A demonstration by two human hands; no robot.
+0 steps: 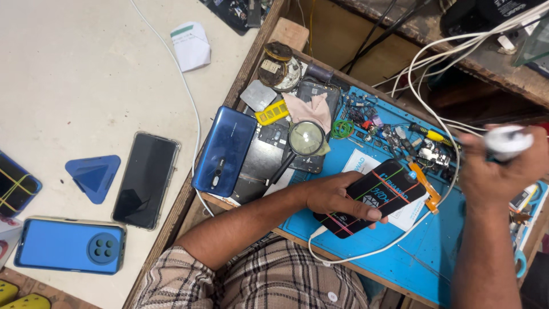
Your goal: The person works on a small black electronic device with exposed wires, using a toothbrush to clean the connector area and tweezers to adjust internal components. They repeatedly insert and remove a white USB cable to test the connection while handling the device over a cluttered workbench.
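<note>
Blue mat (423, 252) covers the wooden bench, largest thing in view; pale table (74, 74) sits to its left.

On the table: a dark phone (145, 179) face up, a blue phone (70, 246) back up with a round camera cluster, a blue triangular pick (94, 176), a folded paper (191, 46).

At the mat's upper left: a blue back cover (224, 151), an opened phone frame beside it, a magnifier (305, 139) lying over loose parts, a pink cloth (309, 109), small screws and tools scattered toward the upper right.

Left hand (334, 197) grips a black phone screen (380, 197), fingers wrapped over its lower edge, thumb along the near side. The screen lies tilted on the mat near centre, bound with coloured rubber bands; an orange flex ribbon (426, 186) sticks out from its right end. White cable (366, 252) loops just below it.

Right hand (503, 166) is clenched round a white cylindrical tool (506, 141), raised above the mat's right edge, apart from the screen. Tool's tip is blurred; cannot tell its kind.

Judgement on handling: keep the left hand pinning the screen flat so the bands hold even pressure; bring the tool in slowly from the right, clear of the ribbon, which looks easily creased. Loose screws nearby could scratch the glass if the screen slides.
</note>
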